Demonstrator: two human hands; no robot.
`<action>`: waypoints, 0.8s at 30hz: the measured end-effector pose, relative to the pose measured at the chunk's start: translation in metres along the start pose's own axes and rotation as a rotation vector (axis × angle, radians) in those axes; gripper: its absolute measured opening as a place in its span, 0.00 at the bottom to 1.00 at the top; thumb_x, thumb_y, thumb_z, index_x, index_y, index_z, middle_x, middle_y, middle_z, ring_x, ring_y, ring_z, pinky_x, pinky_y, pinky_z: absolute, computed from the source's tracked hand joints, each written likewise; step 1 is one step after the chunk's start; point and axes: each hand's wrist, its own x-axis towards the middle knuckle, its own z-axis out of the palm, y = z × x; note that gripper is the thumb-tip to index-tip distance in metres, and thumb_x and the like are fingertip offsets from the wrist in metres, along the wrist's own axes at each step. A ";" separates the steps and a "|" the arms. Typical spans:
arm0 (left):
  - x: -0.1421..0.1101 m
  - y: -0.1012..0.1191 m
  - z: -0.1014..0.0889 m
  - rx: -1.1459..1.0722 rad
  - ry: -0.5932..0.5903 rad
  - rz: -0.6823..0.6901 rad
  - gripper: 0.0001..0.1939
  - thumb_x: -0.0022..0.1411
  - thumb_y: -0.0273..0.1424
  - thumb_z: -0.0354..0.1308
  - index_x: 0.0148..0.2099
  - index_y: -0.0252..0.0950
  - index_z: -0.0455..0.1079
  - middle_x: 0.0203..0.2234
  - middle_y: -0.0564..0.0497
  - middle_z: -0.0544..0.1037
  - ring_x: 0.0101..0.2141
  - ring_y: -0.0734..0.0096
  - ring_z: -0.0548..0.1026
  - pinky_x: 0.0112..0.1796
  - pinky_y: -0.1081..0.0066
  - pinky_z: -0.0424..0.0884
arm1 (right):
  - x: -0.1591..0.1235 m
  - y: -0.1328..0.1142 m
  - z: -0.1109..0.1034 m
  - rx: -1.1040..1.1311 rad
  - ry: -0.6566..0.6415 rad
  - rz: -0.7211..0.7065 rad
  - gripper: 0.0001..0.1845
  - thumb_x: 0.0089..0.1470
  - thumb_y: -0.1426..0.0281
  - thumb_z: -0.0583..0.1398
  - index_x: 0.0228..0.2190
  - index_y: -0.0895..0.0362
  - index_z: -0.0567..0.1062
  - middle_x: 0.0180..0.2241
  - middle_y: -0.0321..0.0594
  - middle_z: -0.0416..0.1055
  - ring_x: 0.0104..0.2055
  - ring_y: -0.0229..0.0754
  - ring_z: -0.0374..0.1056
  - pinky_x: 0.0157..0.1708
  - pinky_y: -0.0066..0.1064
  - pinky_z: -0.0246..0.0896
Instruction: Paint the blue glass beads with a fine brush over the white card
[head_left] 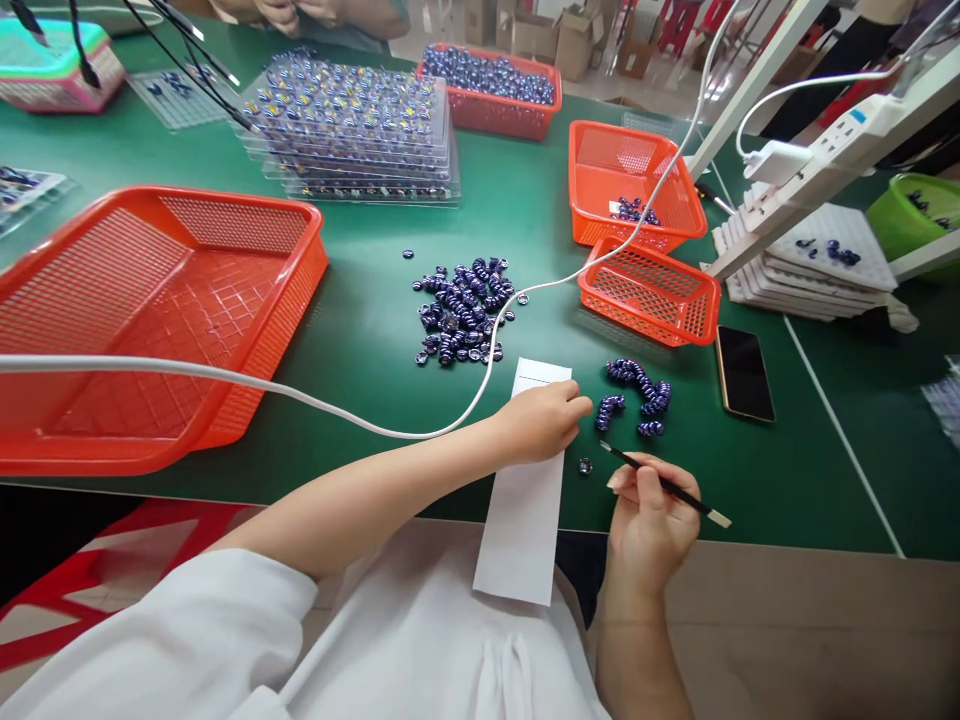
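Observation:
My left hand (pixel 546 420) is closed, fingers curled, above a long white paper strip (pixel 525 530). Whether it holds something small is hidden. Just right of it lie short stacked rows of shiny dark-blue ring-like pieces (pixel 637 385). My right hand (pixel 654 510) grips a slim black pen-like tool (pixel 671 488), its thin tip pointing left toward the rows and its pale, blunt end to the right. One loose ring piece (pixel 585 466) sits on the table between my hands. Farther back is a heap of the same dark-blue pieces (pixel 465 305).
A white cable (pixel 390 432) crosses the green table (pixel 367 300) near my left forearm. Red baskets stand at left (pixel 217 300) and right (pixel 649 290). Stacked clear trays (pixel 360 130) are behind. A phone (pixel 744 373) and white foam trays (pixel 810 260) lie at right.

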 end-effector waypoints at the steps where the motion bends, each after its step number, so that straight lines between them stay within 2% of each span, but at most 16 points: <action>1: -0.006 -0.002 -0.002 -0.041 0.038 -0.009 0.12 0.63 0.23 0.49 0.46 0.34 0.70 0.37 0.45 0.73 0.35 0.64 0.74 0.32 0.69 0.69 | -0.001 -0.001 -0.001 0.014 -0.072 0.060 0.08 0.53 0.68 0.68 0.33 0.55 0.74 0.33 0.37 0.77 0.23 0.37 0.72 0.27 0.32 0.69; 3: -0.020 -0.006 -0.005 -0.129 0.116 -0.023 0.12 0.63 0.23 0.49 0.46 0.34 0.70 0.38 0.45 0.75 0.36 0.64 0.74 0.35 0.69 0.70 | -0.002 -0.002 -0.001 0.028 -0.221 0.204 0.08 0.52 0.67 0.68 0.33 0.55 0.75 0.33 0.37 0.78 0.26 0.40 0.75 0.30 0.35 0.73; 5: -0.038 -0.010 -0.006 -0.195 0.172 -0.044 0.11 0.63 0.23 0.49 0.45 0.34 0.70 0.37 0.46 0.77 0.37 0.65 0.75 0.37 0.68 0.71 | -0.002 -0.001 0.001 0.016 -0.298 0.299 0.07 0.53 0.67 0.68 0.33 0.54 0.76 0.33 0.38 0.78 0.28 0.41 0.76 0.33 0.36 0.74; 7: -0.054 -0.013 -0.006 -0.226 0.198 -0.067 0.12 0.63 0.22 0.49 0.45 0.33 0.71 0.35 0.46 0.77 0.36 0.65 0.75 0.37 0.68 0.71 | -0.001 0.001 0.003 -0.013 -0.279 0.290 0.07 0.53 0.67 0.68 0.33 0.55 0.77 0.34 0.38 0.78 0.33 0.43 0.78 0.36 0.36 0.75; 9: -0.068 -0.014 -0.007 -0.232 0.190 -0.064 0.13 0.62 0.21 0.48 0.46 0.33 0.71 0.35 0.46 0.77 0.36 0.65 0.75 0.37 0.68 0.71 | 0.001 0.002 0.004 -0.050 -0.232 0.217 0.07 0.53 0.67 0.69 0.34 0.55 0.77 0.35 0.38 0.78 0.36 0.44 0.78 0.41 0.38 0.74; 11: -0.077 -0.014 -0.008 -0.214 0.153 -0.019 0.16 0.60 0.20 0.48 0.47 0.33 0.71 0.35 0.46 0.77 0.36 0.65 0.74 0.35 0.69 0.70 | 0.004 0.002 0.002 -0.116 -0.197 0.148 0.08 0.52 0.67 0.69 0.34 0.55 0.77 0.35 0.39 0.78 0.36 0.44 0.78 0.41 0.38 0.74; 13: -0.082 -0.014 -0.008 -0.168 0.095 0.055 0.18 0.60 0.20 0.48 0.49 0.34 0.72 0.35 0.45 0.76 0.36 0.65 0.73 0.34 0.69 0.69 | 0.006 0.000 -0.002 -0.238 -0.178 0.118 0.09 0.52 0.66 0.69 0.34 0.56 0.77 0.32 0.39 0.78 0.30 0.41 0.76 0.35 0.34 0.73; 16: -0.082 -0.014 -0.008 -0.075 0.013 0.145 0.18 0.61 0.21 0.50 0.50 0.36 0.73 0.35 0.45 0.74 0.34 0.64 0.70 0.34 0.67 0.68 | 0.004 -0.004 -0.006 -0.453 -0.202 0.152 0.10 0.53 0.63 0.68 0.33 0.58 0.78 0.26 0.38 0.76 0.24 0.38 0.72 0.25 0.28 0.68; 24: -0.077 -0.016 0.003 0.019 -0.034 0.205 0.17 0.68 0.27 0.48 0.55 0.38 0.71 0.35 0.44 0.72 0.34 0.63 0.67 0.35 0.64 0.66 | -0.003 -0.006 -0.003 -0.710 -0.286 0.166 0.12 0.55 0.60 0.66 0.32 0.56 0.77 0.25 0.36 0.74 0.26 0.38 0.71 0.26 0.27 0.65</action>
